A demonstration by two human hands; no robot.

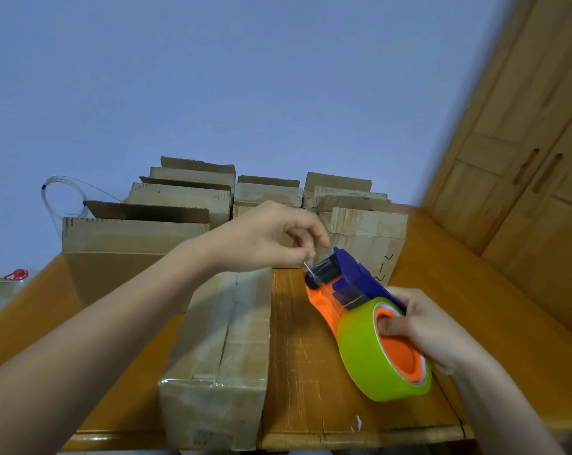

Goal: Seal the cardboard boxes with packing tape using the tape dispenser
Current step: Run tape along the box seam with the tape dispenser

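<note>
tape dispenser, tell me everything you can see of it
The tape dispenser looks plastic: an orange body, a blue guard on top, a black roller at its front end and a yellow-green tape roll on an orange hub. It is tilted over the wooden table, front end pointing away. The right hand grips it at the roll, thumb on the hub; the left hand pinches the tape end at the roller.
</note>
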